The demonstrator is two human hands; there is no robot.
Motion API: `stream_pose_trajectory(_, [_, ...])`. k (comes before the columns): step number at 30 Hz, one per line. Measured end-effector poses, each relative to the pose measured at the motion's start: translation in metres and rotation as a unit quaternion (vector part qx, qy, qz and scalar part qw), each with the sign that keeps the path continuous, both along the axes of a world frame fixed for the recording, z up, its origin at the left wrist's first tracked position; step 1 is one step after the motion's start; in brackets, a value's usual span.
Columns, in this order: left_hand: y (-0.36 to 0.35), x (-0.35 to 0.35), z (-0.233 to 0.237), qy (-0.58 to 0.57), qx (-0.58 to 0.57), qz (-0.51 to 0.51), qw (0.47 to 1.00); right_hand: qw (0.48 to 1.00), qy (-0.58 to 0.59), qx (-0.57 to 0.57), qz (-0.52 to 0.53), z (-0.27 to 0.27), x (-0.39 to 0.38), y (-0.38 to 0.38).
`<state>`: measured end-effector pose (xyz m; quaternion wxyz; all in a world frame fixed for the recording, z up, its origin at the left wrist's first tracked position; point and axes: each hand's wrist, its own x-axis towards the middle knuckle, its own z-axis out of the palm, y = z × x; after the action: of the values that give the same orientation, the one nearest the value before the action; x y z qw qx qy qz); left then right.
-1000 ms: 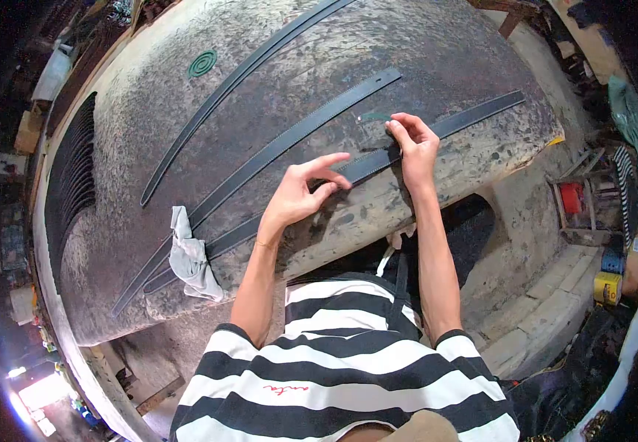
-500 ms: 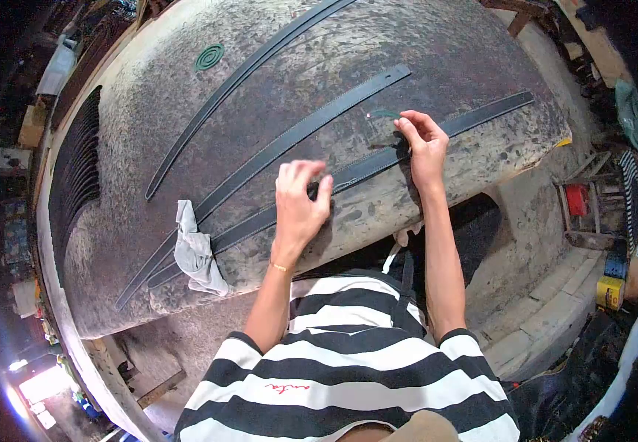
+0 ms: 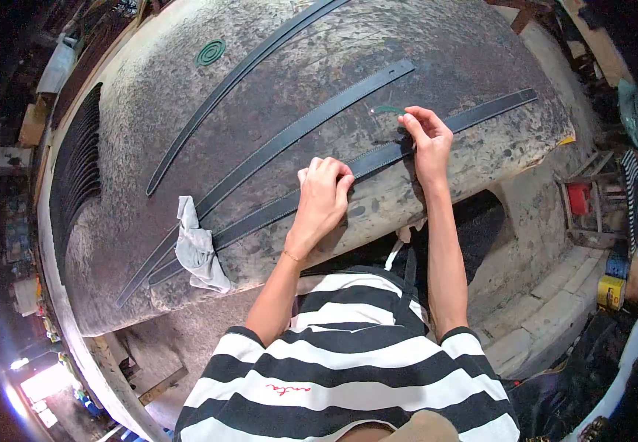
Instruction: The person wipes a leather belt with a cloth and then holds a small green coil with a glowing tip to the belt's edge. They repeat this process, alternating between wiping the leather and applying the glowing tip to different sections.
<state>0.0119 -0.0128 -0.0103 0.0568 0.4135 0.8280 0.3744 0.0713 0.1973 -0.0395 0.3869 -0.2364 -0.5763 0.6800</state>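
Observation:
My right hand [image 3: 432, 151] pinches a short curved green piece of mosquito coil [image 3: 388, 110] between thumb and fingertips. Its pale tip points left, above the nearest dark leather belt strap [image 3: 485, 114]. On that same strap, further left, rests my left hand [image 3: 322, 195] with fingers curled together; anything small in its grip is hidden. A second stitched strap [image 3: 315, 121], with a hole near its end, runs beyond my hands. Farther back lies a third strap [image 3: 219, 96].
A grey cloth [image 3: 200, 258] lies over the near straps' left part. A green mosquito coil [image 3: 211, 52] sits at the back of the worn table [image 3: 124, 140]. Several dark straps [image 3: 79, 166] line its left edge. To the right are a wooden frame [image 3: 591, 237] and a yellow box [image 3: 611, 293].
My left hand has moved right and its fingers have curled closed against the nearest strap. The right hand still pinches the green coil piece, almost unmoved.

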Motion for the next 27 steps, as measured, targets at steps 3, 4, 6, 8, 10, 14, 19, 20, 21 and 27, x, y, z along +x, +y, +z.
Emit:
stream_pose_trajectory(3, [0.003,-0.003,-0.003,-0.049,0.028,0.009,0.998,1.0,-0.003,-0.001,-0.001,0.001,0.0,-0.001])
stream_pose_trajectory(4, [0.004,-0.004,-0.005,-0.073,0.042,0.014,0.996,1.0,-0.004,-0.006,0.0,0.001,0.001,-0.001])
stream_pose_trajectory(6, [0.005,-0.008,-0.01,-0.057,0.057,0.008,0.997,1.0,-0.003,-0.006,0.0,0.0,0.0,0.0])
stream_pose_trajectory(8, [0.005,-0.009,-0.01,-0.155,0.052,0.018,0.986,1.0,-0.003,-0.008,0.003,-0.001,0.0,-0.001])
stream_pose_trajectory(10, [0.007,-0.012,-0.006,-0.185,0.043,0.011,0.982,1.0,0.0,-0.004,0.003,0.002,-0.001,-0.001])
stream_pose_trajectory(14, [0.003,-0.016,-0.001,-0.288,0.051,-0.026,0.956,1.0,-0.003,0.006,0.001,0.001,0.0,0.0])
stream_pose_trajectory(19, [0.001,-0.019,0.002,-0.348,0.077,-0.043,0.933,1.0,-0.004,0.004,0.0,-0.002,-0.001,0.0])
stream_pose_trajectory(20, [0.001,-0.019,0.003,-0.357,0.073,-0.041,0.93,1.0,-0.004,0.005,-0.001,-0.002,0.0,0.0])
stream_pose_trajectory(21, [0.002,-0.019,0.0,-0.357,0.073,-0.041,0.93,1.0,-0.003,0.001,0.0,-0.003,0.0,0.0])
stream_pose_trajectory(27, [-0.002,0.002,0.005,-0.233,0.095,0.043,0.967,1.0,-0.002,0.008,0.017,0.002,0.002,-0.001])
